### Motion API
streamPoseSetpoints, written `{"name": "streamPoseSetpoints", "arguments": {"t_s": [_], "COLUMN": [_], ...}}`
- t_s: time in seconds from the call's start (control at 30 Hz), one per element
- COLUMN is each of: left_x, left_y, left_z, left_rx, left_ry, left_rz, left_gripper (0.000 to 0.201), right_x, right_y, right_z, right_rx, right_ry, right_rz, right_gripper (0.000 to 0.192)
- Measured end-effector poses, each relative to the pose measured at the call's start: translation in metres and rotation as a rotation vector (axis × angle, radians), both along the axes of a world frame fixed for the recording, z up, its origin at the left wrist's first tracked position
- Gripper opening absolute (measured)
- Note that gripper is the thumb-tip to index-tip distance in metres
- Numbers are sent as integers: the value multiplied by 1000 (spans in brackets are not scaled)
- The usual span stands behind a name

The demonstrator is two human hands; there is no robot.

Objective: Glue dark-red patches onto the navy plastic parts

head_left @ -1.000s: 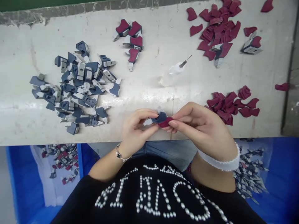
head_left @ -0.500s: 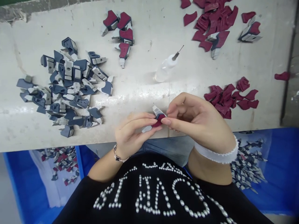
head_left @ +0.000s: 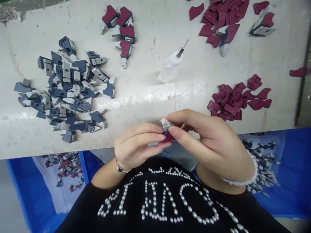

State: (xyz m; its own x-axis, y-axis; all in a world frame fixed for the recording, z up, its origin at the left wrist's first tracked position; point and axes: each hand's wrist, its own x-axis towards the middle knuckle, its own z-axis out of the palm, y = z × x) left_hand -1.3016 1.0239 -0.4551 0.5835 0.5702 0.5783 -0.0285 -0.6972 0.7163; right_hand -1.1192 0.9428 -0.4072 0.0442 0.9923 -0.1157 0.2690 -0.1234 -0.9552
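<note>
Close to my body, over the table's near edge, both hands grip one small plastic part (head_left: 167,137), grey and dark blue with a maroon piece on it. My left hand (head_left: 138,140) pinches it from the left between thumb and fingers. From the right, my right hand (head_left: 201,136) presses its thumb and index finger on the light grey end. Fingers cover much of the part. Beyond the hands, a clear bottle (head_left: 168,68) with a thin needle tip stands on the table.
Grey-blue parts (head_left: 73,87) are heaped at left. Parts with maroon faces (head_left: 125,30) lie at the back. Maroon pieces form a near-right pile (head_left: 233,100) and a far-right pile (head_left: 223,16). Blue bins (head_left: 24,191) holding parts sit below the table's edge on both sides.
Both hands have drawn the part slightly nearer my body and turned it. My right thumb and index finger have closed onto its grey end. The view has shifted slightly.
</note>
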Motion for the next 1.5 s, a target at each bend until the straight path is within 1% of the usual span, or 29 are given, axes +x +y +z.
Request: {"name": "streamPoseSetpoints", "arguments": {"t_s": [0.1,0.17,0.23,0.3,0.33,0.37,0.43,0.53,0.63,0.73,0.8,0.93,1.07,1.17,1.23,1.37,1.5], "left_x": [2,3,4,3,2,0,-3,-6,-5,-5,-5,-4,-3,-4,-6,-10,-12], "left_y": [-4,-10,-15,-20,-21,-21,-21,-20,-20,-21,-20,-19,-19,-19,-19,-17,-16], "left_z": [-3,-6,-7,-4,-2,2,9,18,22,24,23,20,15,13,12,15,19], "left_rx": [7,-70,-265,-484,-557,-597,-610,-680,-752,-757,-735,-623,-496,-437,-449,-546,-536], "left_ry": [-15,-52,-71,-13,35,83,133,123,115,101,88,104,111,106,112,101,136], "left_rz": [27,60,77,51,34,13,-26,-85,-106,-133,-144,-103,-40,-3,-13,-72,-90], "left_gripper": [22,22,26,33,35,35,29,21,19,20,19,18,19,18,19,23,18], "right_x": [-10,-17,-20,-18,-15,-12,-5,5,10,13,14,11,2,-5,-7,-6,-7], "right_y": [-2,-3,-4,-4,-5,-6,-7,-9,-9,-9,-9,-10,-10,-10,-10,-10,-10], "right_z": [0,-1,-1,1,2,3,6,7,8,9,10,7,2,0,1,4,7], "right_rx": [116,187,255,309,327,339,349,334,324,324,315,322,363,378,367,336,359], "right_ry": [-206,-391,-561,-678,-706,-709,-644,-466,-339,-272,-268,-327,-381,-425,-438,-425,-454], "right_rz": [-22,-45,-31,45,97,150,236,303,353,395,402,384,316,247,244,295,295], "right_gripper": [19,24,25,20,20,22,26,28,29,28,27,28,30,28,27,31,29]}}
